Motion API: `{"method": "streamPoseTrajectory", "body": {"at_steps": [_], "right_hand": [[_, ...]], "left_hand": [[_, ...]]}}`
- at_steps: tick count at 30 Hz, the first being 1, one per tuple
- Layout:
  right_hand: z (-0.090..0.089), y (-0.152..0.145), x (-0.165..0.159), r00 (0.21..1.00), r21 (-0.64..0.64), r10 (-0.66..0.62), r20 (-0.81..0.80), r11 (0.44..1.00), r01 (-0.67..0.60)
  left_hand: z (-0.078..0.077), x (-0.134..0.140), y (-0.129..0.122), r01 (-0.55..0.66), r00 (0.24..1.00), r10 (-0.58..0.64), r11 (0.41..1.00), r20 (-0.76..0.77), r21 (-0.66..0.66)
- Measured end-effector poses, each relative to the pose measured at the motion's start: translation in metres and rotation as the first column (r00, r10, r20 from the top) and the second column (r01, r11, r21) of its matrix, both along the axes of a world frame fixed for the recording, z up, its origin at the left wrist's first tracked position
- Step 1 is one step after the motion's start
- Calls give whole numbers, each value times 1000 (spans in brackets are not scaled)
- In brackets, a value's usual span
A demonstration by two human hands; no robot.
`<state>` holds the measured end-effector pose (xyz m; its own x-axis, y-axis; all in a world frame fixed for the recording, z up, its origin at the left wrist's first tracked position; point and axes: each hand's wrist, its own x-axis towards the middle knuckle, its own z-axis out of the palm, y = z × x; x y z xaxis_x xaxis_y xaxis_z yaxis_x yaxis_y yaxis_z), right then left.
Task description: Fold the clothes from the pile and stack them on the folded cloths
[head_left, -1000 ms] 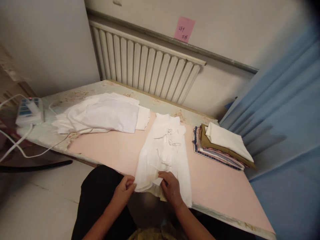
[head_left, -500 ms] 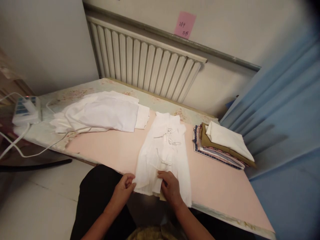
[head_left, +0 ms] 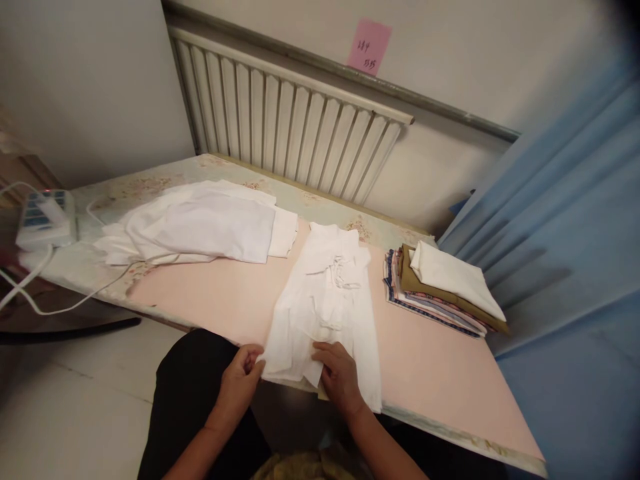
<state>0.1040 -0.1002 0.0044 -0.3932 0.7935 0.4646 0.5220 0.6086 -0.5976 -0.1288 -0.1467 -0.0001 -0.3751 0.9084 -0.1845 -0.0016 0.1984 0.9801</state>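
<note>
A white garment [head_left: 320, 287] with thin ties or gathers at its middle lies lengthwise toward me on the pink table cover [head_left: 215, 293]. Its wide lower end reaches the table's front edge. My left hand [head_left: 243, 373] pinches the near left corner of the cloth between thumb and fingers. On the near hem, right of that corner, my right hand [head_left: 340, 373] grips a folded-over layer of the same garment. The right fingertips are partly hidden by the cloth and the hand itself.
On the left lies a heap of white cloth [head_left: 220, 223], a cable running over it. A power strip [head_left: 47, 223] sits at the far left. To the right is a stack of folded clothes [head_left: 445, 287] beside a blue curtain [head_left: 565, 240]. A radiator [head_left: 290, 120] stands behind the table.
My left hand has drawn the garment's near left corner slightly outward to the left. The layer by my right hand now lies folded over more. The view has shifted a little.
</note>
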Motion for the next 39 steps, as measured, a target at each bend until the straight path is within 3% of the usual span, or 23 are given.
{"method": "streamPoseTrajectory", "body": {"at_steps": [7,17,29,39], "right_hand": [[0,0,1,1000,10,2,11,1000,-2],[2,-3,0,997,36,1,80,999,-4],[2,-17,-14,957,332,-40,288,941,-60],[11,-21,-9,964,239,78,256,961,-141]], "left_hand": [[-4,-1,-1,-33,989,40,998,-139,48],[-9,-3,-1,-17,979,23,999,-204,29],[-14,-2,0,-2,992,4,1000,-127,14],[-13,-3,0,-11,994,14,1000,-111,27]]}}
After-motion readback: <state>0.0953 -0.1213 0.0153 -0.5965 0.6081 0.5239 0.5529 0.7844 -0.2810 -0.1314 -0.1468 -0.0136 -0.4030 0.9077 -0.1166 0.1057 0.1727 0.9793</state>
